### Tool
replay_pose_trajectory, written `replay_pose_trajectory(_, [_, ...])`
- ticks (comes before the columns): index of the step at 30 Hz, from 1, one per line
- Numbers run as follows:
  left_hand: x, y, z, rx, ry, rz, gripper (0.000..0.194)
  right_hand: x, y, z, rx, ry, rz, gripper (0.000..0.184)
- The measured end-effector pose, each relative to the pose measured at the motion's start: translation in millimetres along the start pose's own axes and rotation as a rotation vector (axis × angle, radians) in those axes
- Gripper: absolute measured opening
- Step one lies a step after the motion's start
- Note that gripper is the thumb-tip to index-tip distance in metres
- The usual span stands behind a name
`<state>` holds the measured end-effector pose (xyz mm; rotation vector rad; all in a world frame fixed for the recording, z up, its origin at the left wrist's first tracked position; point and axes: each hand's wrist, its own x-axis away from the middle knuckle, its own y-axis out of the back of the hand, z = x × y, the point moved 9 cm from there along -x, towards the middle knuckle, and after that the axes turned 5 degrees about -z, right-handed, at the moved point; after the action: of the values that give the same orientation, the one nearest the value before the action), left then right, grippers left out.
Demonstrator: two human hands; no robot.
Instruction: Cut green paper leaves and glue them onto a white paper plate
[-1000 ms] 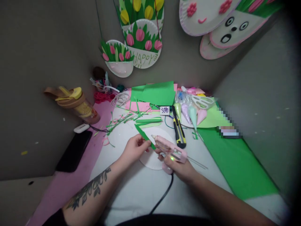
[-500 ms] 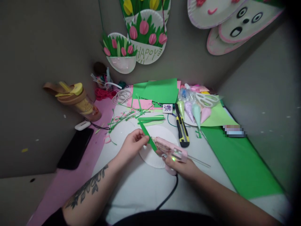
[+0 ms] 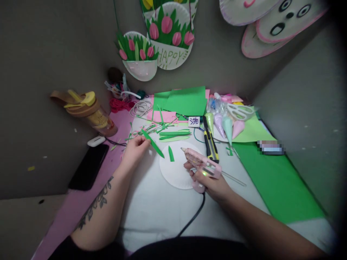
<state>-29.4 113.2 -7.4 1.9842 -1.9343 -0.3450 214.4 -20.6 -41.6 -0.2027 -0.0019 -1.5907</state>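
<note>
My left hand (image 3: 137, 148) pinches a long green paper leaf (image 3: 155, 144) near its upper end, to the left of the white paper plate (image 3: 173, 177). In my right hand (image 3: 207, 182) is a pink hot glue gun (image 3: 203, 163), its nozzle pointing up and left above the plate's right side. A small light glows on the gun, a clear glue stick juts from its back, and a black cord hangs below. A short green paper piece (image 3: 171, 154) lies on the upper part of the plate. Several cut green leaves (image 3: 175, 134) are stacked just beyond the plate.
A yellow-black utility knife (image 3: 210, 141) lies right of the plate, near piping bags (image 3: 227, 128) and white scissors (image 3: 240, 111). Green paper scraps (image 3: 146, 130) are strewn behind. At left are a black phone (image 3: 89, 167) and a tumbler (image 3: 93, 115). Decorated plates (image 3: 173, 43) hang on the wall.
My left hand has moved left with the leaf, away from the nozzle. The glue gun has shifted slightly right. The short green piece on the plate now shows.
</note>
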Motion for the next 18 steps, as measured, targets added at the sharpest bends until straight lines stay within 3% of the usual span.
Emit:
replay_pose_trajectory(5, [14.6,-28.4,10.1,-0.189,0.128,0.270,0.023,0.0,-1.8,4.1,0.022,0.014,0.015,0.048])
replay_pose_trajectory(10, [32.7,-45.8,2.2,-0.350,0.065,0.545,0.021,-0.4,0.2,5.8,0.019,0.016,-0.016,0.048])
replay_pose_trajectory(15, [31.2,-42.3,4.5,-0.434,-0.014,0.595,0.024,-0.5,1.3,5.0,0.000,0.016,-0.029,0.051])
replay_pose_trajectory(18, [25.0,-39.4,5.6,-0.362,0.003,0.526,0.026,-0.5,1.8,3.7,0.010,0.002,-0.037,0.052])
